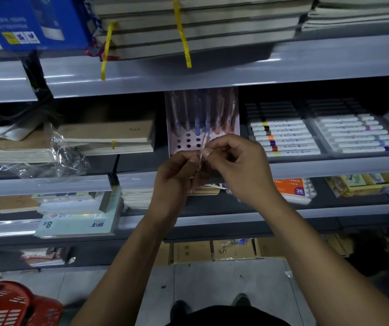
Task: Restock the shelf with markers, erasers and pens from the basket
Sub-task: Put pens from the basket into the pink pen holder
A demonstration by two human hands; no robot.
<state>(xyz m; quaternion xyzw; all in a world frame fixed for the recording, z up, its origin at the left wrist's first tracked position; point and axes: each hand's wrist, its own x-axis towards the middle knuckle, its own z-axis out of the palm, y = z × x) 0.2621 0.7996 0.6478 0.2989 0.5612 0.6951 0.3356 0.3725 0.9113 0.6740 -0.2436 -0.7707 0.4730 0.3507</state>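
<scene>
— What's being held up there?
— A thin pen (202,149), nearly upright, in front of the pink pen display box (181,147). The left hand (177,175) has its fingers curled round the lower part; the right hand (233,156) pinches the upper end between thumb and fingertips.
— And the box?
— It stands on the middle shelf (329,164), dark round holes in its front part, a row of pens (200,114) standing in it behind, too blurred to read.
— To the right?
— Trays of white markers (285,137) with coloured bands, just beside the box. The barrels read "Acrylic Marker", as far as I can tell.
— Below?
— An orange pack (292,187) marked "36". Down left, a pale green pad (76,223) printed "8K".
— The basket?
— The red basket (7,304) sits on the floor at the lower left, well apart from the hands. Notebook stacks tied with yellow ribbon (182,36) lie on the top shelf.
</scene>
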